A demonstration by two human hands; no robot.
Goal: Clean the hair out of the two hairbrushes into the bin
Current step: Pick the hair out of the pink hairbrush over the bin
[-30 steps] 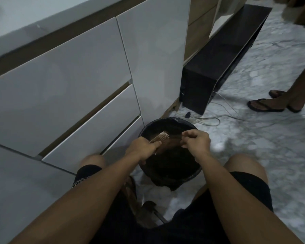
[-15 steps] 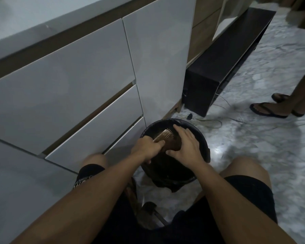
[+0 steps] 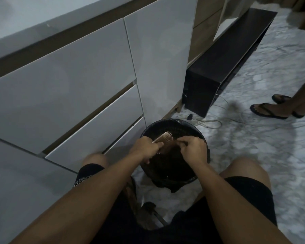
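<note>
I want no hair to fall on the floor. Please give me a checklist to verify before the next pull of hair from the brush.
1. Hairbrush is held over the bin: ok.
2. Left hand has a closed grip on the brush: ok.
3. Right hand is pinched at the bristles, above the bin opening: ok.
4. Hair actually caught between the right fingers: cannot tell, too dark.
5. Bin liner in place: ok, black bag at the rim.
6. Second brush within reach: cannot tell.
</note>
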